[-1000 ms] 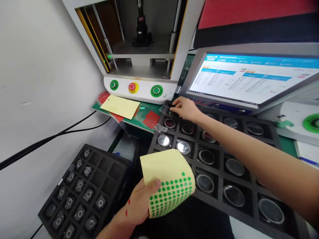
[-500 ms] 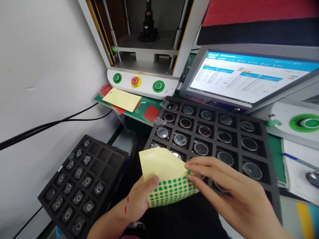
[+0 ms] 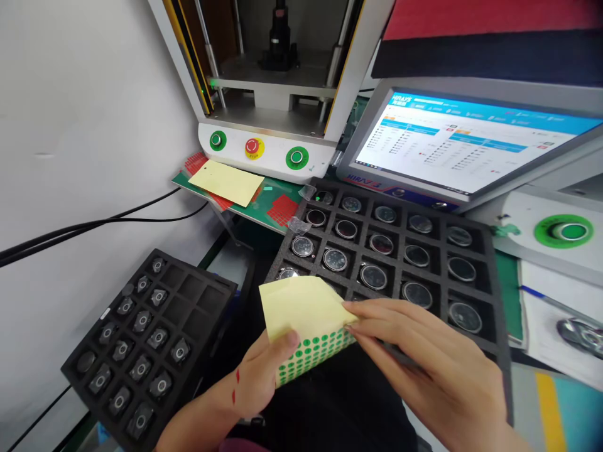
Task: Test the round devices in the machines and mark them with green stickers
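My left hand [image 3: 264, 370] grips the left side of a pale yellow sheet [image 3: 301, 307], thumb on top. Rows of small round green stickers [image 3: 313, 351] cover the sheet's lower part. At the sheet's right edge, the fingertips of my right hand [image 3: 419, 358] pinch the paper. Behind the sheet lies a large black foam tray [image 3: 351, 251] with round watch-like pieces in its compartments, partly hidden by the paper and my right hand. Two small red marks show on my left wrist.
A smaller foam tray [image 3: 188, 320] with watch-like parts stands at lower left. A press machine [image 3: 268, 154] with buttons is at the back, beside a monitor [image 3: 452, 147]. Another yellow sheet [image 3: 226, 182] lies on the green surface. Black cables [image 3: 94, 226] run at left. A pen [image 3: 551, 298] rests on papers at right.
My right hand has shifted slightly left with the sheet's right edge, and the sheet looks more curled, showing fewer stickers. The whole view has shifted slightly.
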Motion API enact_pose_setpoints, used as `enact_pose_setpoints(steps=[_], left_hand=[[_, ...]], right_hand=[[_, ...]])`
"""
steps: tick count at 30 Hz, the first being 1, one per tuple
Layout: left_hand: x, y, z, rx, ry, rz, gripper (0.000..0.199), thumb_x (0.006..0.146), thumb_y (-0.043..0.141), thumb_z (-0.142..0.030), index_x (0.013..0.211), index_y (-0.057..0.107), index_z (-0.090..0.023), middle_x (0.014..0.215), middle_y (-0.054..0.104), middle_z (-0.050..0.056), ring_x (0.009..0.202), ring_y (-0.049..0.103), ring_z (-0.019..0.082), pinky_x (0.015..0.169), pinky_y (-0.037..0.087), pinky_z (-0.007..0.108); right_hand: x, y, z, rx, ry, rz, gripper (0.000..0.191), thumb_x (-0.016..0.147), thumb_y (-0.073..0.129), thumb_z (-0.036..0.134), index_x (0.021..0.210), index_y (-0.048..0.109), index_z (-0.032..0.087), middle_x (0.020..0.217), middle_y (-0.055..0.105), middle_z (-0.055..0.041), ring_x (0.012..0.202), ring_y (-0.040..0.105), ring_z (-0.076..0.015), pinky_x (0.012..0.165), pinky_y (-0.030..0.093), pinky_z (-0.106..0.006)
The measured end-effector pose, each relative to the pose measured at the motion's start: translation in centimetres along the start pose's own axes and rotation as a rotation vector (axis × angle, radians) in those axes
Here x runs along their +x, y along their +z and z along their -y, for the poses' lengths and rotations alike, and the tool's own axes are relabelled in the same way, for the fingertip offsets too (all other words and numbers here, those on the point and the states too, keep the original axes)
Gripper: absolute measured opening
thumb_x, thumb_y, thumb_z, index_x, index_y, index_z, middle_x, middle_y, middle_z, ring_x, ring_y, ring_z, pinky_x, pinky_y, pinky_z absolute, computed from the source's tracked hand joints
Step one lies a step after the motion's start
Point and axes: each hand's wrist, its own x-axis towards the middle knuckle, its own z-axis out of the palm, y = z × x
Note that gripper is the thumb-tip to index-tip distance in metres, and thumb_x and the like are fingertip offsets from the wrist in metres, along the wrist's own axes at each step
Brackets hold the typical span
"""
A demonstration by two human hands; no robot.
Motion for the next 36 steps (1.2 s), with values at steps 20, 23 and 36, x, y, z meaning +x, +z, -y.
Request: enact_pose_setpoints(steps=[20, 23, 36], left_hand=[[2.7, -2.7, -0.3, -0.205, -0.060, -0.305, 0.036, 0.070, 0.081, -0.034, 0.098, 0.075, -0.012, 0.102, 0.075, 0.013, 0.118, 0.060, 0.036, 0.109, 0.040, 0.050], [2.9, -3.2, -0.3, -0.177, -0.062, -0.213, 0.032, 0.073, 0.080, -0.036, 0.095, 0.076, -0.013, 0.104, 0.075, 0.012, 0.121, 0.058, 0.035, 0.112, 0.037, 0.047], [1.7, -1.1, -1.1, -0.267, -0.050, -0.265, 0.034, 0.066, 0.081, -0.029, 0.093, 0.075, -0.009, 0.091, 0.077, 0.013, 0.112, 0.063, 0.036, 0.107, 0.042, 0.047]], right_hand=[[11.6, 3.9, -20.2, 0.091, 0.796, 0.264, 0.012, 0.077, 0.059, 0.016, 0.065, 0.062, 0.016, 0.048, 0.053, 0.0019, 0.044, 0.050, -0.0118, 0.044, 0.040, -0.021], [11.5, 4.5, -20.7, 0.033, 0.802, 0.246, 0.013, 0.074, 0.062, 0.013, 0.062, 0.063, 0.017, 0.050, 0.055, 0.0019, 0.048, 0.051, -0.0119, 0.049, 0.040, -0.022], [4.9, 0.3, -3.8, 0.066, 0.024, 0.046, 0.010, 0.087, 0.058, 0.020, 0.094, 0.062, 0.025, 0.088, 0.066, -0.0032, 0.078, 0.065, -0.0170, 0.069, 0.056, -0.028]])
